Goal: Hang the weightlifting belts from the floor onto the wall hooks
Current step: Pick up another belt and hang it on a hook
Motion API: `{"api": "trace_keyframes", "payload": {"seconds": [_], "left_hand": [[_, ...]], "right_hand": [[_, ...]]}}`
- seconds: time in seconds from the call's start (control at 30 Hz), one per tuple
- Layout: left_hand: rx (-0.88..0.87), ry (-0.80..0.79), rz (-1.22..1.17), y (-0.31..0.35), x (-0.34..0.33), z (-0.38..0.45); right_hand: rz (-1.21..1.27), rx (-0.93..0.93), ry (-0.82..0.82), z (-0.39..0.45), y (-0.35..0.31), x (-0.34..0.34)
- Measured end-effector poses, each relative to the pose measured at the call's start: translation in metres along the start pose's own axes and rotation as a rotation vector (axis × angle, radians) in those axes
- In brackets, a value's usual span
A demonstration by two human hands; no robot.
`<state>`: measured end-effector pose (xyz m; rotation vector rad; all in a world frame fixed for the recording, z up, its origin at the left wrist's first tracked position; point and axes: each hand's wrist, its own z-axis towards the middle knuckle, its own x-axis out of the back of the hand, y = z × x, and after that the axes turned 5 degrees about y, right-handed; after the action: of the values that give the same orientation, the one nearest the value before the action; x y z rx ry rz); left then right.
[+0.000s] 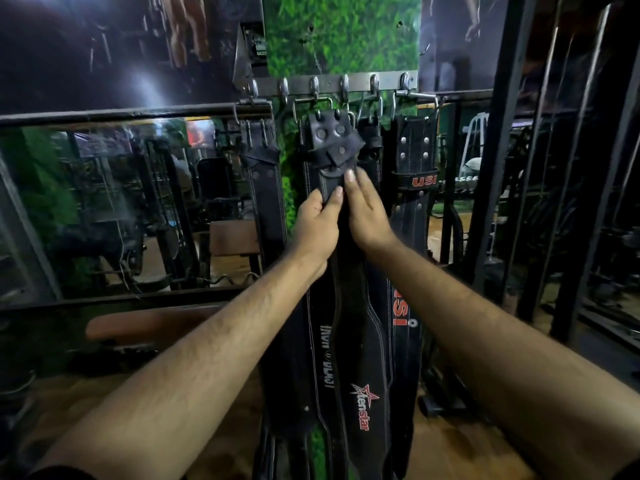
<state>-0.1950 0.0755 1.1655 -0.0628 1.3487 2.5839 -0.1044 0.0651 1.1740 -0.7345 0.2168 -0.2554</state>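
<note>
Settling a belt (pixel 332 202) on the hook rail (pixel 332 83): buckle end up near the middle hooks, strap hanging down the green wall panel (pixel 343 39). Left hand (pixel 317 225) gripping the strap just below the buckle, thumb over its front. Right hand (pixel 367 209) touching beside it, fingers straight and laid flat against the leather, grasping nothing. Cannot tell whether the buckle sits fully on its hook.

Next, probably: checking the seat, letting go, then looking on the floor for any remaining belt.

More belts on both sides: a plain one (pixel 266 188) left, a USI belt (pixel 414 168) right, touching or nearly. Mirror (pixel 121 202) left, dark steel frame (pixel 498 133) right, wooden floor (pixel 450 441) below.
</note>
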Motion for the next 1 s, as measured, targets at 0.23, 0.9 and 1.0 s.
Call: {"api": "trace_keyframes", "payload": {"seconds": [0.23,0.9,1.0], "left_hand": [[-0.031,0.101,-0.077,0.012,0.015,0.016],[0.084,-0.032,-0.164,-0.015,0.064,0.054],[0.138,-0.030,-0.157,-0.024,0.074,0.050]], "right_hand": [[-0.250,-0.073,-0.050,-0.045,0.064,-0.007],[-0.245,-0.254,-0.306,-0.058,0.090,-0.024],[-0.620,-0.296,-0.382,-0.080,0.118,-0.013]]}}
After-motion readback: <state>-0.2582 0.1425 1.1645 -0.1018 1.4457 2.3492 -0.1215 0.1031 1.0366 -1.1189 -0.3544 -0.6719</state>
